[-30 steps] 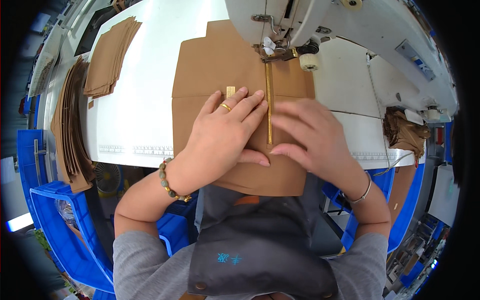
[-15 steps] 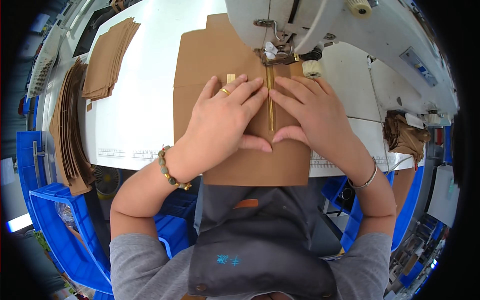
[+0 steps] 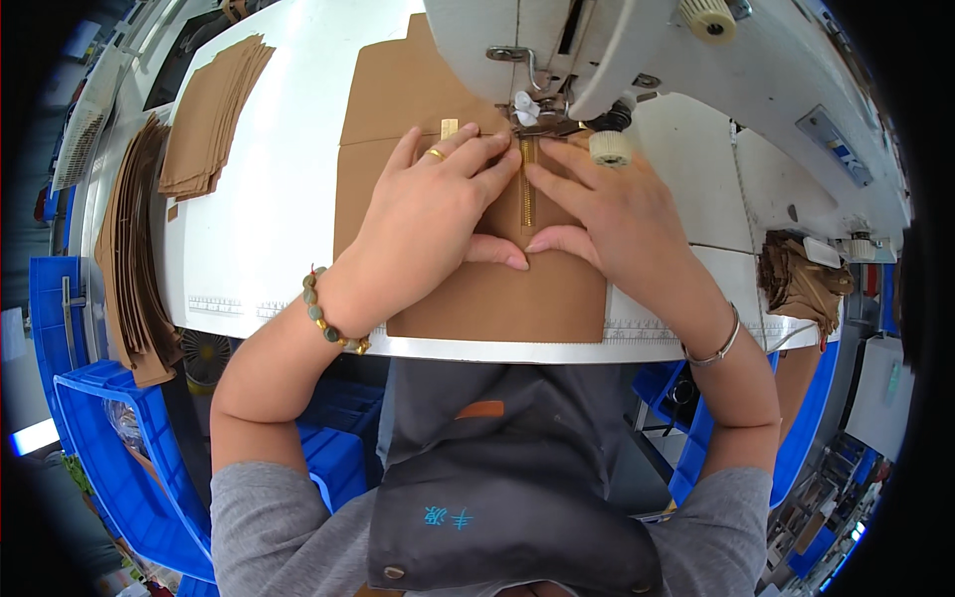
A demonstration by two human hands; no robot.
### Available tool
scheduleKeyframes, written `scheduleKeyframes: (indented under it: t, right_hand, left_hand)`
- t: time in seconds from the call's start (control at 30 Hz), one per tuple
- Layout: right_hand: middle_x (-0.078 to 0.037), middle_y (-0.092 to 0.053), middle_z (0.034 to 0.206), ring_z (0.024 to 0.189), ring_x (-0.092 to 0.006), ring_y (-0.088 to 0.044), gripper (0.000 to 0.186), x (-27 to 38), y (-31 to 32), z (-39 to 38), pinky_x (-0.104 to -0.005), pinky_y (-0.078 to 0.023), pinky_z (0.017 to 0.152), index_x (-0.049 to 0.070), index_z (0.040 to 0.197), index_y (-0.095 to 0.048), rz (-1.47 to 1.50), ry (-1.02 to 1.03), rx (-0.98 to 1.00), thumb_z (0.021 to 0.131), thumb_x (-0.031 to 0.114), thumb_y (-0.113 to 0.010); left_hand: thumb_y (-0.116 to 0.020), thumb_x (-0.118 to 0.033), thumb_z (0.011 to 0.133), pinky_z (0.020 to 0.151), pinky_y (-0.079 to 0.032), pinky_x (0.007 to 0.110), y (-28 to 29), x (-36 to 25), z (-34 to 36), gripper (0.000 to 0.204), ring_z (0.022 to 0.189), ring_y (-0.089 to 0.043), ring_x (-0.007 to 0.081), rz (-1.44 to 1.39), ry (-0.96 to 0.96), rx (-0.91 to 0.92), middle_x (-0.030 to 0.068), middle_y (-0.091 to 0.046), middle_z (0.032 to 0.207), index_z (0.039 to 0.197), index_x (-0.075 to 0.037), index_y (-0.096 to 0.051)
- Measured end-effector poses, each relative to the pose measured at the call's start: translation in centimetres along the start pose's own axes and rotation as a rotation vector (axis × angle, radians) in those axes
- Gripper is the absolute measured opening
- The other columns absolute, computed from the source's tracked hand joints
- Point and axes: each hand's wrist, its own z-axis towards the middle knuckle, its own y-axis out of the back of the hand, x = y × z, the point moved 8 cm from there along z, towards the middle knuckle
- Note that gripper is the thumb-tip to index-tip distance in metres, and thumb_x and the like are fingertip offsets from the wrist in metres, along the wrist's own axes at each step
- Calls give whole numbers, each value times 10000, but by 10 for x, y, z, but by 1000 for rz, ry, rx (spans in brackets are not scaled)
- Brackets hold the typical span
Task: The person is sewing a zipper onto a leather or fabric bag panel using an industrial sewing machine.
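Observation:
A brown fabric panel (image 3: 497,308) lies on the white table under the head of a sewing machine (image 3: 527,60). A gold-toothed zipper (image 3: 528,194) runs down the panel from the presser foot (image 3: 542,129). Flat on the panel left of the zipper, my left hand (image 3: 438,199) has its fingers stretched forward. My right hand (image 3: 607,204) lies flat on the other side, fingertips near the foot. Both thumbs point inward below the zipper's lower end, close together. A small pale gold tab (image 3: 450,127) shows beyond my left fingers. The needle point is hidden.
Stacks of brown cut pieces (image 3: 214,119) and longer brown panels (image 3: 134,249) lie at the left. Crumpled brown pieces (image 3: 801,279) rest at the right. A ruler strip (image 3: 234,304) runs along the table's front edge. A blue bin (image 3: 129,448) stands below left.
Both hands and the brown panel have moved forward, away from me, under the machine. Less of the zipper shows before the foot, and the panel's near edge now lies on the table.

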Motion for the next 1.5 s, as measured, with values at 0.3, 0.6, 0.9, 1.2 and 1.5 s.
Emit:
scheduleKeyframes:
  t: [0.3,0.6,0.9,1.2,1.5]
  right_hand:
    - [-84,-687,1251,1135,-251,-630,563,14,7,-7,-427,-468,1032,80,1123,-736,39,95,-58,696,430,-847]
    - [-84,-687,955,1018,-246,-635,566,-2,-1,8,-400,-485,995,84,1109,-744,34,42,-60,685,441,-856]
    - [-57,-664,1384,1126,-268,-674,611,0,-1,-3,-409,-499,934,122,1297,-716,-5,44,90,812,491,-760]
    - [-99,-646,1408,1091,-265,-682,630,9,4,-7,-403,-491,925,116,1298,-715,44,84,35,788,481,-760]
    - [-97,-705,1079,1106,-282,-642,588,-7,-4,6,-482,-456,1098,97,1213,-730,30,19,-38,722,399,-847]
  left_hand:
    - [-776,-490,754,1145,-416,546,6,-5,-2,689,1351,-578,279,-66,-5,-18,75,-667,1355,1314,-94,-715]
    - [-773,-453,791,1122,-446,515,2,7,11,637,1295,-605,283,-93,12,-38,83,-669,1349,1305,-81,-717]
    - [-819,-364,795,1025,-547,382,1,-1,-6,603,1312,-616,300,-227,60,-47,117,-671,1354,1279,-20,-710]
    - [-813,-413,756,1056,-523,419,5,-9,-6,668,1279,-636,302,-165,-33,-54,130,-690,1298,1271,0,-709]
    - [-763,-474,782,1079,-495,435,2,6,10,672,1081,-680,286,-120,-36,-130,99,-708,1242,1271,-17,-716]
